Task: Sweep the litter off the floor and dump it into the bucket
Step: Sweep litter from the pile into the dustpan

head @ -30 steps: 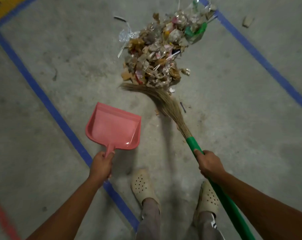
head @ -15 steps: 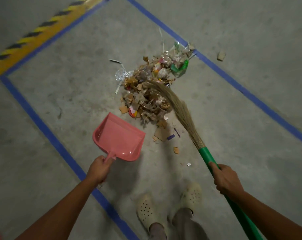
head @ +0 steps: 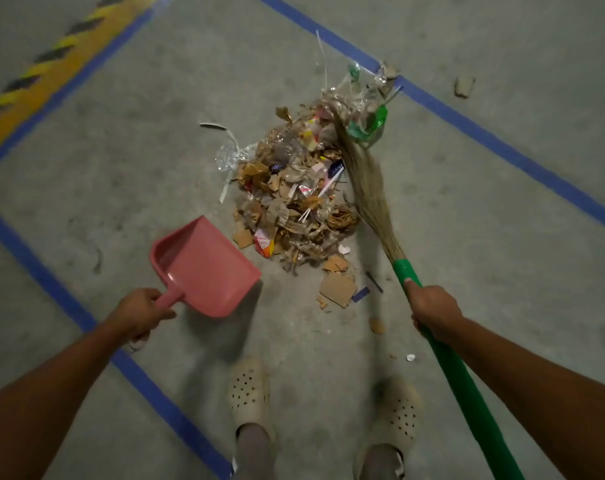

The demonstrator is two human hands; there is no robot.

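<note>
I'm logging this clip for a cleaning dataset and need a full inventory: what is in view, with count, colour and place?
litter pile: one, mixed brown, clear and coloured, floor centre
cardboard scraps: several, tan, loose at the pile's near edge
stray scrap: one, tan, beyond the blue line, upper right
dustpan: one, pink, left of the pile
broom: one, straw bristles and green handle, bristles along the pile's right side
blue lines: several, blue, painted across the floor
hazard stripe: one, yellow and black, upper left
floor: one, grey
shoes: two, cream, bottom centre
left hand: one, grips the dustpan handle
right hand: one, grips the broom handle
</note>
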